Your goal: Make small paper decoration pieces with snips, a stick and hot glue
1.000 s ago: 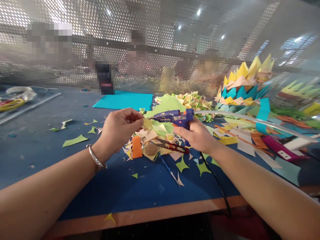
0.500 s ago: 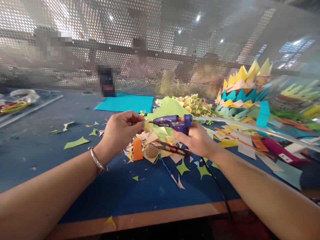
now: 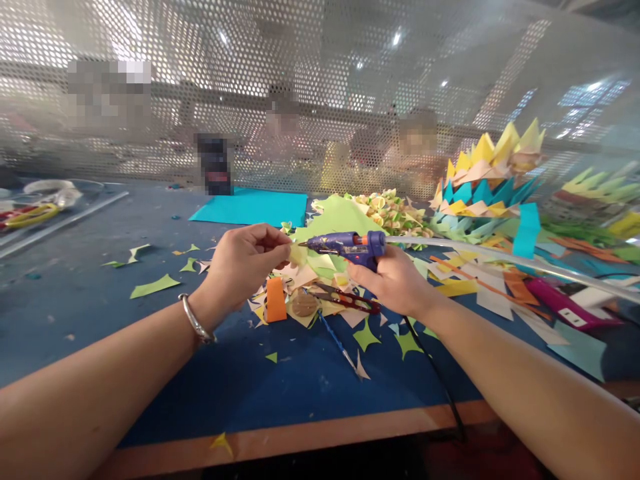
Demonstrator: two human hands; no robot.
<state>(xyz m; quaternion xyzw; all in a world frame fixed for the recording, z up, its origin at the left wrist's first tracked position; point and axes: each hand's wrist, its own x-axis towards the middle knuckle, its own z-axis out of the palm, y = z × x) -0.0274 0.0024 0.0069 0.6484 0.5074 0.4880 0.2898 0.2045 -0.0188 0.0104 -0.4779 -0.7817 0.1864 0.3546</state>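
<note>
My right hand (image 3: 393, 277) is wrapped round the grip of a blue hot glue gun (image 3: 350, 247), its nozzle pointing left. A long clear glue stick (image 3: 450, 246) runs out of its back to the right. My left hand (image 3: 255, 257) pinches a small pale yellow piece of paper (image 3: 298, 255) close to the nozzle tip; whether they touch I cannot tell. Below the gun lie a pair of thread snips (image 3: 345, 297), a round brown disc (image 3: 304, 304), an orange paper strip (image 3: 276, 300) and a thin blue-handled tool (image 3: 335, 337) among paper scraps.
A cyan sheet (image 3: 255, 207) lies at the back, near a pile of small folded paper pieces (image 3: 390, 210). A tiered paper-petal piece (image 3: 487, 177) stands back right. A magenta power strip (image 3: 565, 303) lies far right. The gun's black cord (image 3: 435, 373) crosses the front edge.
Hardly anything differs. Both hands keep their hold, with the nozzle still beside the yellow paper. The whole view has shifted very slightly.
</note>
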